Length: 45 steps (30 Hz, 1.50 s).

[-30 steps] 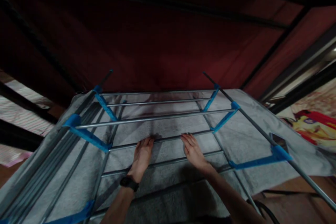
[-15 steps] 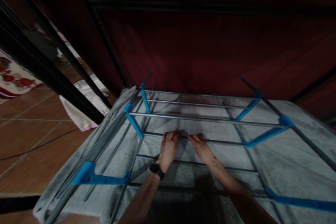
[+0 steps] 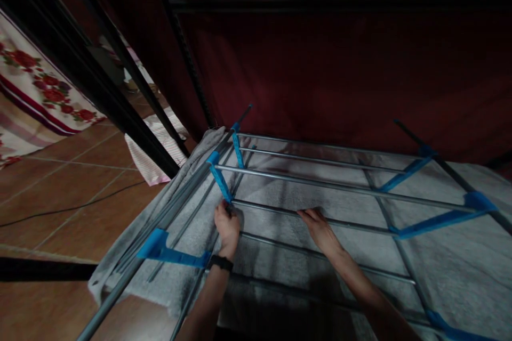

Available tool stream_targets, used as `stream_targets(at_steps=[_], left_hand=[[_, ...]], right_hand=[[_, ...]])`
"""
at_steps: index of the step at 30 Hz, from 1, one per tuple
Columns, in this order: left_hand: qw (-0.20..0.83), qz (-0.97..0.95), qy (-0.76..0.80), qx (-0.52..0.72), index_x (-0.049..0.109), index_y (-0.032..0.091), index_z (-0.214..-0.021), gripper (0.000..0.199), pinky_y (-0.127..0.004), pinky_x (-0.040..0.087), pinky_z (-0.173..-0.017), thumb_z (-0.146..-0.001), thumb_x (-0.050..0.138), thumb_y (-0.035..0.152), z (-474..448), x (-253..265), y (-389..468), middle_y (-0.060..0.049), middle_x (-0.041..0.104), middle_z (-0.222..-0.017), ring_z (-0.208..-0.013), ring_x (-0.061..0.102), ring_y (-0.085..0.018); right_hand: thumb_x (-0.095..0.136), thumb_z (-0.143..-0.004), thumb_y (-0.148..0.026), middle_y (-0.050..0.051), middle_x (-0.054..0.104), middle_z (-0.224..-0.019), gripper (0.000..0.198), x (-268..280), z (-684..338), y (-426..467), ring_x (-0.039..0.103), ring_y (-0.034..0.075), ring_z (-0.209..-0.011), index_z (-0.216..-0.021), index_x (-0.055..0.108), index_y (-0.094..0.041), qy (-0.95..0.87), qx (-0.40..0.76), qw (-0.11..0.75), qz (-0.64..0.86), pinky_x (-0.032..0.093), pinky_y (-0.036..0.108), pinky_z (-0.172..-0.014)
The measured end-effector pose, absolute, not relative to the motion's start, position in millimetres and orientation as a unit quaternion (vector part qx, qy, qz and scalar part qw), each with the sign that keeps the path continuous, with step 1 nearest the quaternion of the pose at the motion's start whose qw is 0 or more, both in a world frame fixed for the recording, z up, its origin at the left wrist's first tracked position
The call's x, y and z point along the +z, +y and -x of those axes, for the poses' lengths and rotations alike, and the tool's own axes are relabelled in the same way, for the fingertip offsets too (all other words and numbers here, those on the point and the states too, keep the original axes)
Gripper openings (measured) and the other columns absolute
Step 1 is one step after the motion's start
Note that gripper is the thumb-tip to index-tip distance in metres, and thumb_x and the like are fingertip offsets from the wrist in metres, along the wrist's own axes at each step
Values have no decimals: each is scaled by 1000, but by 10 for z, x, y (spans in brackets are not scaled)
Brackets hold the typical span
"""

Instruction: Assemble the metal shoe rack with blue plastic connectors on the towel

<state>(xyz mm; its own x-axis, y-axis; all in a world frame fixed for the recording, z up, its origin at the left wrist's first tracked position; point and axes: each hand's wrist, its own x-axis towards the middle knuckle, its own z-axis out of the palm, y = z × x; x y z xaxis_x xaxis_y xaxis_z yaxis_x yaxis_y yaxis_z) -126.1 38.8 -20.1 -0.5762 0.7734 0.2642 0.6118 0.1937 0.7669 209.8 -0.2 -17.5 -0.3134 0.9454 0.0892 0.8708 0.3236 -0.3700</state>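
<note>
A grey metal tube frame (image 3: pixel 340 188) with blue plastic brackets lies over a grey blanket. My left hand (image 3: pixel 227 226), with a black band on its wrist, has its fingers curled at the left end of a crossbar, just below a blue bracket (image 3: pixel 221 182). Its fingertips close round the joint of side tube and bracket; what exactly lies under them is partly hidden. Farther right, my right hand (image 3: pixel 323 233) grips the same metal crossbar (image 3: pixel 276 209) near its middle, fingers over the top. Another blue bracket (image 3: pixel 176 256) joins the tubes nearer to me on the left.
Behind the frame hangs a dark red cloth (image 3: pixel 320 74) with black metal bars. The grey blanket (image 3: pixel 472 245) spreads under the tubes. On the left are a tiled floor (image 3: pixel 92 176), a thin black cable (image 3: pixel 80 206), a striped cloth (image 3: pixel 146 154) and a flowered cloth (image 3: pixel 52 90).
My left hand has moved left along the crossbar to its end by the blue bracket. My right hand stays on the crossbar. The view has turned slightly left.
</note>
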Motion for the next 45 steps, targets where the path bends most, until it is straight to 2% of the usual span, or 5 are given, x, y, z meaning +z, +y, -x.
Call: stream_targets(at_steps=[8, 15, 21, 32, 45], left_hand=[[90, -492, 802, 326, 63, 4, -135, 54, -40, 49, -107, -82, 50, 2, 1240, -97, 424, -19, 69, -118, -114, 65, -29], [67, -486, 820, 295, 68, 9, -128, 39, -39, 50, -98, -93, 53, 13, 1213, -17, 441, -17, 72, -113, -108, 68, -29], [68, -480, 832, 269, 64, 11, -131, 39, -41, 49, -97, -95, 56, 21, 1160, 22, 439, -18, 69, -120, -115, 65, -31], [74, -501, 818, 273, 66, 11, -124, 33, -39, 49, -94, -96, 49, 18, 1203, 73, 436, -18, 69, -115, -110, 65, -30], [81, -490, 810, 311, 68, 13, -122, 30, -38, 51, -90, -97, 52, 20, 1221, 66, 408, -16, 70, -112, -107, 67, -29]], right_hand=[[36, -88, 3, 9, 70, -125, 65, -272, -2114, -12, 65, 20, -114, -140, 64, -24, -803, 122, 180, 555, 55, 38, -106], [41, -84, 3, 7, 71, -123, 67, -315, -2138, -1, 66, 19, -112, -138, 65, -28, -802, 106, 199, 552, 56, 38, -106], [38, -87, 2, 7, 71, -121, 64, -333, -2160, -6, 66, 19, -109, -137, 66, -27, -798, 117, 205, 554, 57, 38, -102], [38, -87, 2, 7, 71, -119, 63, -305, -2146, 1, 67, 19, -108, -136, 66, -27, -794, 122, 226, 550, 57, 40, -102], [38, -86, 4, 7, 71, -120, 65, -297, -2149, 3, 67, 20, -108, -135, 67, -26, -796, 116, 217, 553, 57, 41, -103]])
